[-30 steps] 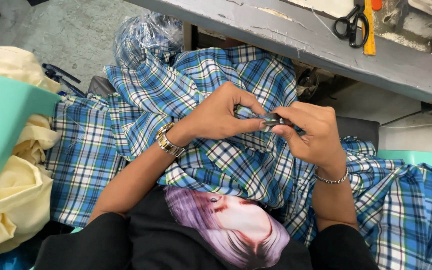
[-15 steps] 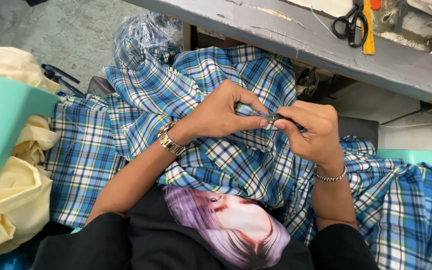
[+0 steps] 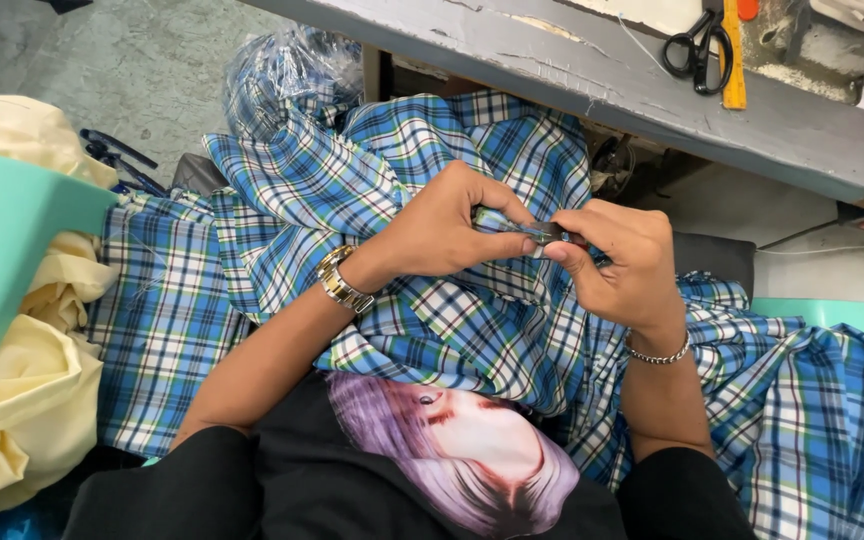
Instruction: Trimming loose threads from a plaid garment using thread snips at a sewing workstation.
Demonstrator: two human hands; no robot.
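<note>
Both hands meet over the blue plaid garment [image 3: 382, 190] heaped on the person's lap, just below the near edge of the grey worktable [image 3: 592, 85]. The left hand [image 3: 447, 225], with a metal watch [image 3: 342, 282] at the wrist, pinches a fold of the fabric between thumb and fingers. The right hand [image 3: 627, 265], wearing a chain bracelet [image 3: 658, 354], is closed narrowly on a small dark metal tool [image 3: 542, 233]; what kind of tool it is cannot be told. Compared with a second ago, the fingertips have drawn closer together and the tool's tip now sits right at the pinched fold, so the work at that spot looks under way. Black scissors [image 3: 694, 45] lie on the table's far right part, and yellow cloth [image 3: 22, 400] is piled left of the lap.
</note>
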